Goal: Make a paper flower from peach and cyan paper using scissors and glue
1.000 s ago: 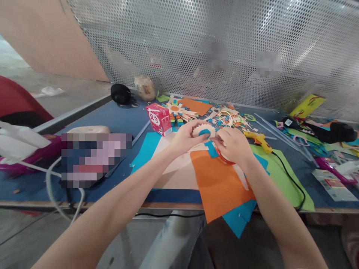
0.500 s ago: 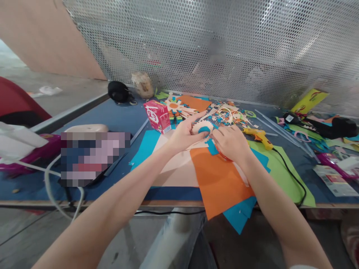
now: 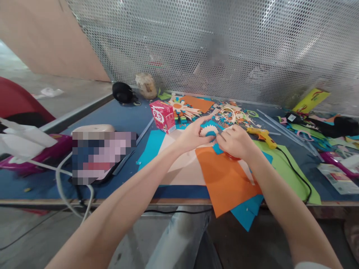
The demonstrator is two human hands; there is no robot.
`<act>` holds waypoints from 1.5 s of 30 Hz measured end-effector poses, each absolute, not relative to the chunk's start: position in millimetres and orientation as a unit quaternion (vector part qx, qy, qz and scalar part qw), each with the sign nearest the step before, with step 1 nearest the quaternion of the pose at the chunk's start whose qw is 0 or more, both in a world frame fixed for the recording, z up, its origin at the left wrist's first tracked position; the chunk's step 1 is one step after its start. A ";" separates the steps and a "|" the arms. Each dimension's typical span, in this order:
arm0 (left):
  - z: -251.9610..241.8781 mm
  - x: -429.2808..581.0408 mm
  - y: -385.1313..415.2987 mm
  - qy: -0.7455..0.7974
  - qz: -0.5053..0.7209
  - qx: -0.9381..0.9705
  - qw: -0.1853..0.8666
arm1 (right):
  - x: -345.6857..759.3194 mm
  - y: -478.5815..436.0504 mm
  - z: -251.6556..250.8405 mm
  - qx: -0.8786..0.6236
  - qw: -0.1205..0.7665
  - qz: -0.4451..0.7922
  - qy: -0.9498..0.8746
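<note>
Between thumb and fingers, my left hand [image 3: 192,136] pinches a cream paper cutout with a toothed edge [image 3: 209,130], curved round a blue paper middle. Close beside it on the right, my right hand [image 3: 234,140] is closed with its fingertips at the cutout's edge. What it holds is hidden; a curved red piece [image 3: 233,157] shows under the palm. A small blue paper piece [image 3: 217,149] sticks out below the fingers. Under both hands lie an orange sheet [image 3: 224,179], a cream sheet [image 3: 182,170] and blue sheets.
A pink box [image 3: 162,116] stands left of my hands. Paper scraps [image 3: 231,114] are heaped behind. To the right, a yellow glue gun [image 3: 263,136] trails a black cord over a green sheet [image 3: 297,175]. A perforated metal panel [image 3: 182,45] borders the table's back.
The whole view has shifted, so the table and hands appear slightly further right. The cutout has turned a little in my left hand. Both hands stay close together around it.
</note>
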State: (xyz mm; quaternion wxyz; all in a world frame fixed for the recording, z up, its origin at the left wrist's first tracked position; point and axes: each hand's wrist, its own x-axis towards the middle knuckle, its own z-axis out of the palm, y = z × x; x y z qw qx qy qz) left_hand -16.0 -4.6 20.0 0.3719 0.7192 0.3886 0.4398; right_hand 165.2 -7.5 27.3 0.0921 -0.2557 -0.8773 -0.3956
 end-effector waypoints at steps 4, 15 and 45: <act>21.2 -17.3 -7.8 0.386 0.408 0.746 0.357 | 167.9 -8.4 28.7 -0.193 0.097 -0.428 -0.878; 27.0 -21.8 -7.8 0.328 0.393 0.789 0.341 | 166.3 -10.5 32.2 -0.166 0.194 -0.368 -0.894; 24.0 -23.1 -6.7 0.304 0.427 0.744 0.416 | 174.0 -16.7 41.1 -0.291 0.104 -0.218 -0.926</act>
